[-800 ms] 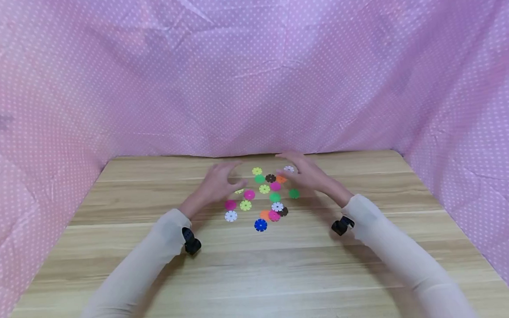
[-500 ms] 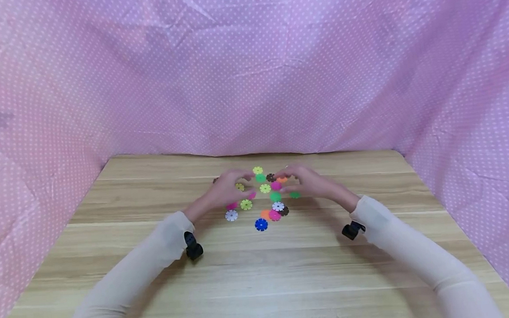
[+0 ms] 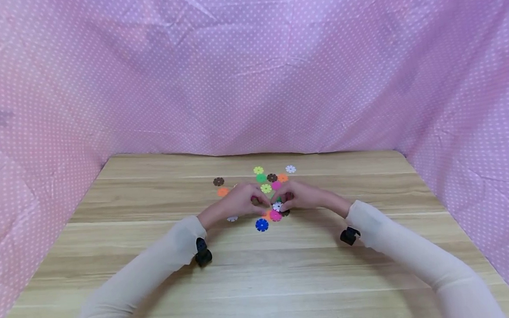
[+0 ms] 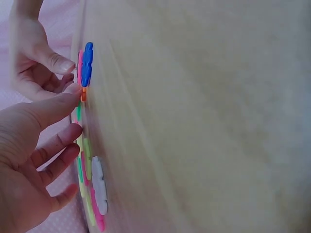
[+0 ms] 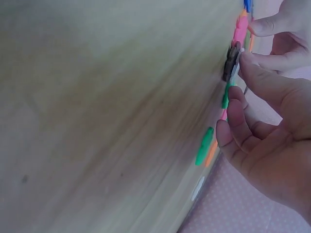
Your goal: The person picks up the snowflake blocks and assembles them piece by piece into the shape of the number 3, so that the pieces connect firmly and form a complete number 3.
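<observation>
Fingers of the left hand [image 3: 242,200] stood apart; whether the right hand [image 3: 302,195] pinched the white notched disc [image 3: 276,207] was unclear; dragging risked shifting the brown disc [image 5: 230,64].

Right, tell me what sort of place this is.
Probably a makeshift recording booth: pink polka-dot fabric hangs behind and along both sides of a wood-grain tabletop, and black wrist cameras are being worn.

Blue disc [image 3: 261,228], white-dotted pink cloth [image 3: 250,81]
</observation>
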The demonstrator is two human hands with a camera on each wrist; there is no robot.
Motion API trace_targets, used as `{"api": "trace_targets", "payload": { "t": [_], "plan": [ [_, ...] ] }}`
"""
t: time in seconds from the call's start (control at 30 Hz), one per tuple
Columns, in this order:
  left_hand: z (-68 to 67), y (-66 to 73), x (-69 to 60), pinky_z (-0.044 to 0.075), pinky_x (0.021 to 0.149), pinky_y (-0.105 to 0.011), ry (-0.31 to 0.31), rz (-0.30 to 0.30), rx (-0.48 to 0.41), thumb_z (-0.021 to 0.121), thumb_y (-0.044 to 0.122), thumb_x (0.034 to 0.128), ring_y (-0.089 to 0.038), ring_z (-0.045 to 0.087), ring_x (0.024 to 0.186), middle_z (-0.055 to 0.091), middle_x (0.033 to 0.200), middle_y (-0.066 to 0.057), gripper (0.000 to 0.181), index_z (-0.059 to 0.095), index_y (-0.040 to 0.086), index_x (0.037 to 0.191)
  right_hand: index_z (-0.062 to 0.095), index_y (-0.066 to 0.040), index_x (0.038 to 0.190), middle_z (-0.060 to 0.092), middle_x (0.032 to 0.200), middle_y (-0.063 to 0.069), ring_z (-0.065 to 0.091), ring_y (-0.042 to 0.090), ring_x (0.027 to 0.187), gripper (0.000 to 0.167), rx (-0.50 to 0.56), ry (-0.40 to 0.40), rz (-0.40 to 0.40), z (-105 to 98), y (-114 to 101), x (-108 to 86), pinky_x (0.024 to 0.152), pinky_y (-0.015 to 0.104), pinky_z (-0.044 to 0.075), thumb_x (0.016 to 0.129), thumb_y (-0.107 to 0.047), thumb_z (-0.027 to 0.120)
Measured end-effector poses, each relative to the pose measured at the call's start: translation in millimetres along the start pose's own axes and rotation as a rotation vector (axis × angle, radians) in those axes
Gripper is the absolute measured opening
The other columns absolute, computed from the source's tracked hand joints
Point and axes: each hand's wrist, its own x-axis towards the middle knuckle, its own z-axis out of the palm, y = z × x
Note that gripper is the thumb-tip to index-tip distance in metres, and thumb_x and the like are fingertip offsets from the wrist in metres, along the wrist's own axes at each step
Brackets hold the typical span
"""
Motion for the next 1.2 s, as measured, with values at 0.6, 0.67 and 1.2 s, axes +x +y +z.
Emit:
{"api": "trace_targets", "payload": {
  "t": [0.6,0.67,1.2],
  "plan": [
    [-8.5,-7.8,-1.3,0.047,0.087,-0.031,-0.050,0.052,0.109,0.081,0.029,0.0884,-0.013,0.057,0.102,0.067,0.109,0.002,0.022,0.081,0.023,0.110,0.076,-0.007,0.112,0.065,0.092,0.007,0.052,0.011,0.078,0.023,0.000,-0.002,0.044,0.4,0.1,5.8,0.069,0.021,0.046,0.089,-0.005,0.076],
    [-8.2,-6.4,-0.6,0.047,0.087,-0.031,-0.056,0.051,0.116,0.082,0.031,0.0866,-0.013,0.056,0.101,0.067,0.108,0.003,0.024,0.081,0.023,0.109,0.076,-0.007,0.111,0.066,0.092,0.008,0.053,0.011,0.078,0.022,0.003,0.008,0.038,0.9,1.0,4.9,0.069,0.021,0.047,0.089,-0.005,0.076],
    [-13.0,-1.8,2.2,0.048,0.092,-0.037,-0.083,0.046,0.116,0.087,0.032,0.0813,-0.014,0.057,0.103,0.068,0.106,0.004,0.024,0.081,0.021,0.103,0.073,-0.005,0.104,0.067,0.093,0.005,0.055,0.011,0.079,0.020,0.038,0.045,0.024,0.6,2.2,4.1,0.069,0.021,0.049,0.086,-0.003,0.079]
  ]
}}
